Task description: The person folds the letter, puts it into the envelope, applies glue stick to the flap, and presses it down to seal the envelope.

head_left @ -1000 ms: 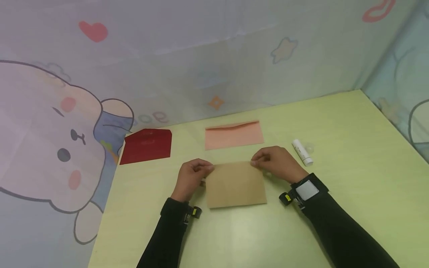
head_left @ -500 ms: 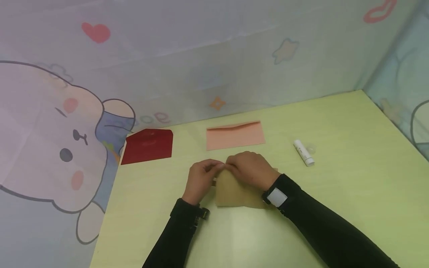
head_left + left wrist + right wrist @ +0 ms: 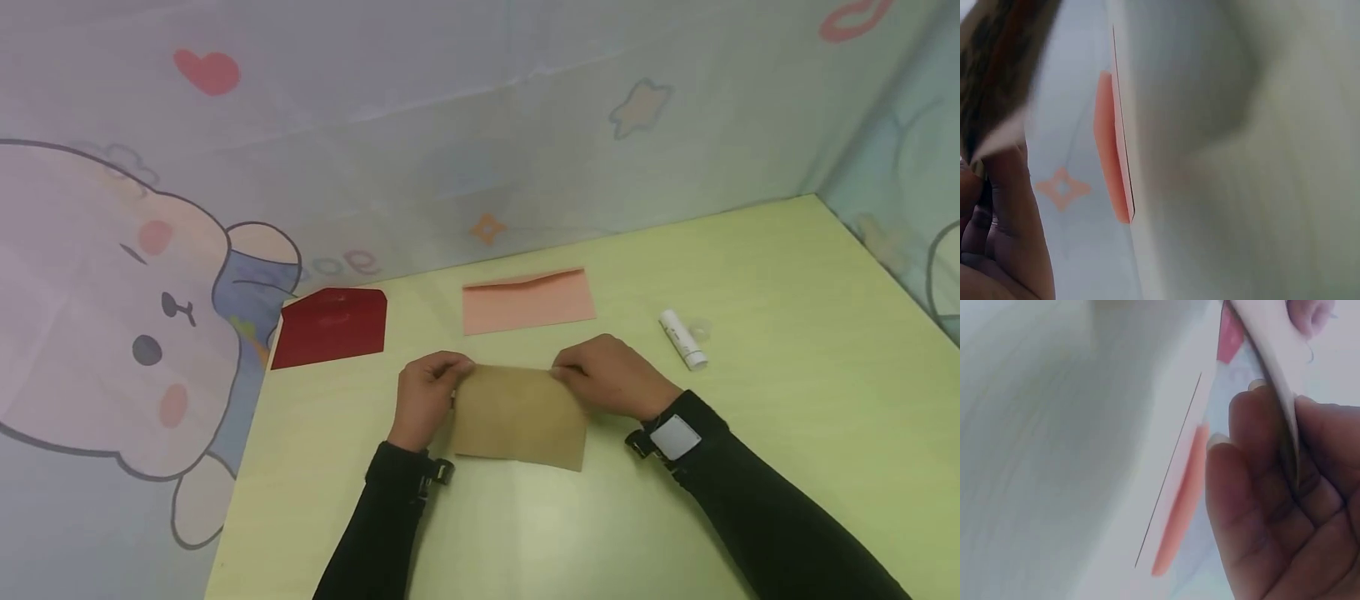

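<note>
A brown kraft-paper envelope (image 3: 520, 412) is held by its two upper corners, lifted off the table. My left hand (image 3: 427, 396) pinches the upper left corner between thumb and fingers. At the upper right corner my right hand (image 3: 618, 379) does the same. The envelope's lower edge hangs loose and slightly wavy. In the right wrist view the envelope (image 3: 1272, 381) shows edge-on between thumb and fingers of the right hand (image 3: 1285, 506). The left wrist view shows its shaded, blurred underside (image 3: 997, 75) above the left hand (image 3: 1004, 231).
Beyond the hands a pink envelope (image 3: 528, 308) lies with its flap partly raised. A red envelope (image 3: 330, 329) lies at the table's left edge. To the right is a white glue stick (image 3: 683, 340), beside a small clear round cap (image 3: 700, 330). A printed cloth (image 3: 420, 125) hangs behind the table.
My right hand came left to meet the left hand at the envelope's top edge, then moved back right to its right corner. The left hand shifted right, then back left.
</note>
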A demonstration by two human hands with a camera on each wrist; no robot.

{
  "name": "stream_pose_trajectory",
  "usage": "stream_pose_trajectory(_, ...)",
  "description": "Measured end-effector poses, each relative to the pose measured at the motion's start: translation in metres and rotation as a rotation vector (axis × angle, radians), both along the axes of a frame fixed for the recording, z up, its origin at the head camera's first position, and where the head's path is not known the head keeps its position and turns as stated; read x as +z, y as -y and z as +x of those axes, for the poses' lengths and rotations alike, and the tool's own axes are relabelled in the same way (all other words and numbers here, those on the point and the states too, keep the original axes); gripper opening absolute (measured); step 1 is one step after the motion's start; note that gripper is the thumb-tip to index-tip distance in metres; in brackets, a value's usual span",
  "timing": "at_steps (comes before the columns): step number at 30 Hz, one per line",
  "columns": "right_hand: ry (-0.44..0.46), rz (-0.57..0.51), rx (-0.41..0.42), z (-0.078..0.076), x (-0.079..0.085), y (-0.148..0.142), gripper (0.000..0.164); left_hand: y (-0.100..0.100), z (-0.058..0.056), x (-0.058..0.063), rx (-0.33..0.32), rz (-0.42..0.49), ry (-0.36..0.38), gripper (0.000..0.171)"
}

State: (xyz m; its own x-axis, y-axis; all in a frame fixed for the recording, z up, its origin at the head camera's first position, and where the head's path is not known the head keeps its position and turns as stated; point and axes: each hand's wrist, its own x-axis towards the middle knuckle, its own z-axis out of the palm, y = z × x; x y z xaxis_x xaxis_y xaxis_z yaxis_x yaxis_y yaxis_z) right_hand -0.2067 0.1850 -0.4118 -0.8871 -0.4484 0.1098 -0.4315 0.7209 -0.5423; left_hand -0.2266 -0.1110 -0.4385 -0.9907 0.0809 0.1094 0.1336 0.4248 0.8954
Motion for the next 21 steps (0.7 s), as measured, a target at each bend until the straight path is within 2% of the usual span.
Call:
stream_pose_trajectory(5, -0.008, 0.051, -0.025, 0.0, 0.006, -0.009, 0.013, 0.003, 0.001, 0.003, 0.004, 0.025, 0.034, 0.009)
stream_pose_trajectory(7, -0.016, 0.111, -0.042, -0.001, 0.01, -0.002, 0.012, 0.0, 0.002, 0.003, 0.005, 0.027, 0.036, 0.009)
stream_pose_trajectory(10, -0.034, 0.163, -0.03, -0.003, 0.012, 0.02, 0.02, -0.007, 0.005, 0.002, -0.017, 0.027, 0.027, 0.009)
stream_pose_trajectory(14, -0.07, 0.148, 0.022, -0.005, 0.012, 0.05, 0.019, -0.015, 0.01, 0.001, -0.101, 0.052, 0.029, 0.012)
stream_pose_trajectory(17, -0.097, 0.137, 0.03, -0.006, 0.012, 0.06, 0.024, -0.016, 0.012, 0.004, -0.149, 0.028, 0.001, 0.011)
stream_pose_trajectory(21, -0.079, 0.113, 0.021, -0.006, 0.009, 0.054, 0.024, -0.006, 0.011, 0.008, -0.14, -0.039, -0.028, 0.006)
